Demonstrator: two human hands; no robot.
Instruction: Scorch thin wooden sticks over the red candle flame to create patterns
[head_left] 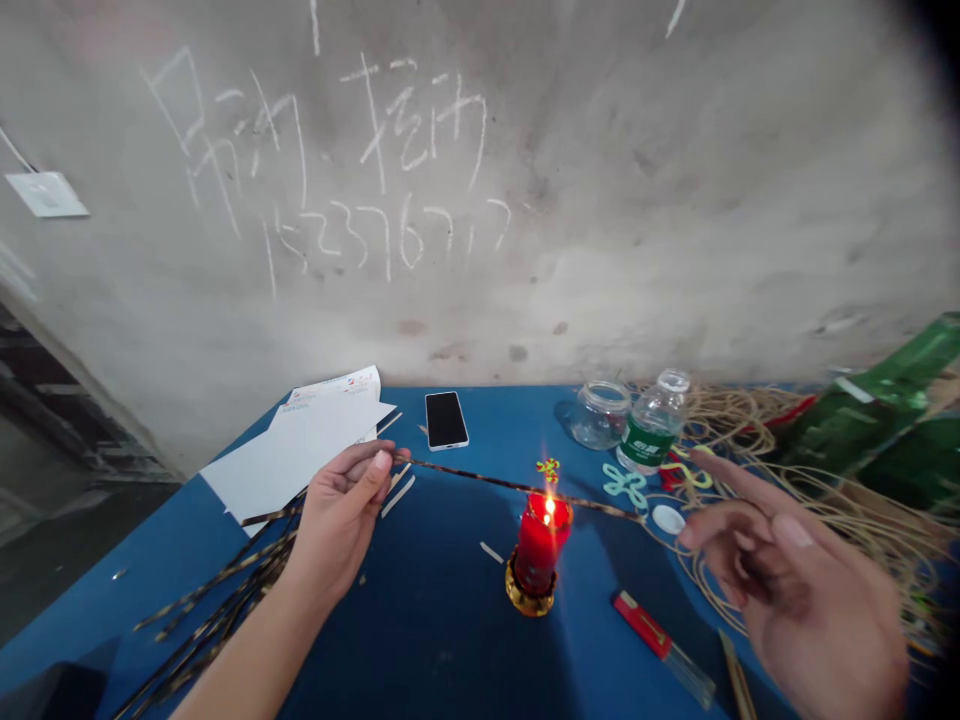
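My left hand (346, 510) pinches one end of a thin, dark-mottled stick (487, 479) between thumb and fingers. The stick slants slightly down to the right, across the flame of a lit red candle (541, 545) on a gold base. Past the stick's far end, my right hand (795, 570) hangs with fingers apart and partly curled, holding nothing. Below my left forearm lies a bundle of similar scorched sticks (232, 600), partly hidden by the arm.
White papers (300, 450) and a phone (446, 420) lie at the back. A glass jar (601, 415), a plastic bottle (652, 430), tangled tan strands (727, 412) and green bottles (862, 410) stand or lie to the right. A red lighter (643, 624) rests in front.
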